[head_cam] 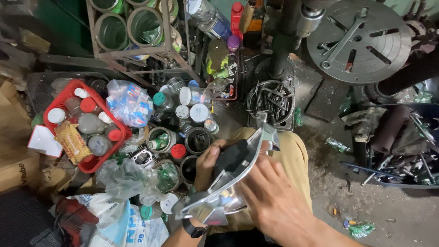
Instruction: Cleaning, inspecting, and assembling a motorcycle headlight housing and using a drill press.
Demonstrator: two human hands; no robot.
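While the person sits with a knee in tan trousers (292, 155) raised over the concrete floor (393, 206), both hands work on one bright, chrome-like metal part (238, 183) held just above the lap. The left hand (211, 160), wearing a dark wrist strap, is closed around the far side of the part, where a black insert (231, 158) sits inside the curved metal shell. The right hand (270, 196) lies over the near edge of the part, fingers (267, 167) bent and pressing on the shell's rim; whether it fully grips or only steadies cannot be told. The part is tilted, its narrow end pointing up and away towards a square tray of nails and scrap metal (270, 103). To the left of the hands stands a cluster of open tins and capped jars (183, 137), beside a red plastic basket (87, 162) filled with bottles. Crumpled clear plastic bags (123, 180) lie in front of the tins. At upper right, a round slotted machine table (359, 41) carries a spanner (345, 39), well apart from the hands.
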